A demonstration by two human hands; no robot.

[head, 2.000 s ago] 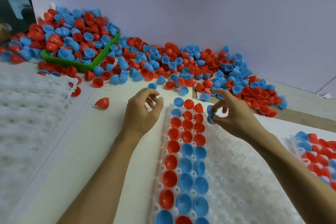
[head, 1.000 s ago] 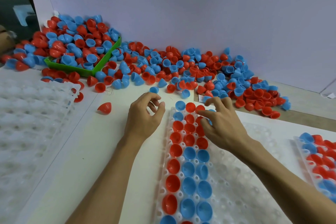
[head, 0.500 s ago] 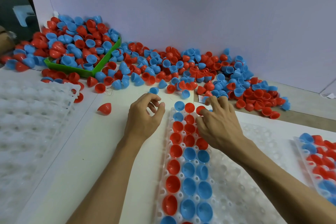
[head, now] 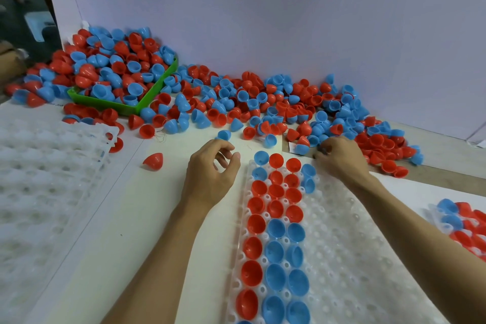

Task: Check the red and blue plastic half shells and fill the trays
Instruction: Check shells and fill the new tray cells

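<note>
Tray (head: 342,258) long axis toward pile; shells hollow-up. Left hand (head: 210,176) loosely curled, empty; right hand (head: 339,158) grasp unclear.

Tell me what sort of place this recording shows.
Probably a small factory sorting or packing bench: a loose heap of half shells, a green bin overflowing with them, and clear dimpled trays being filled by hand.

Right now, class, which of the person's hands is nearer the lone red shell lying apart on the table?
Left. The left hand hovers just right of the red shell; the right hand is across the tray, at the pile.
</note>
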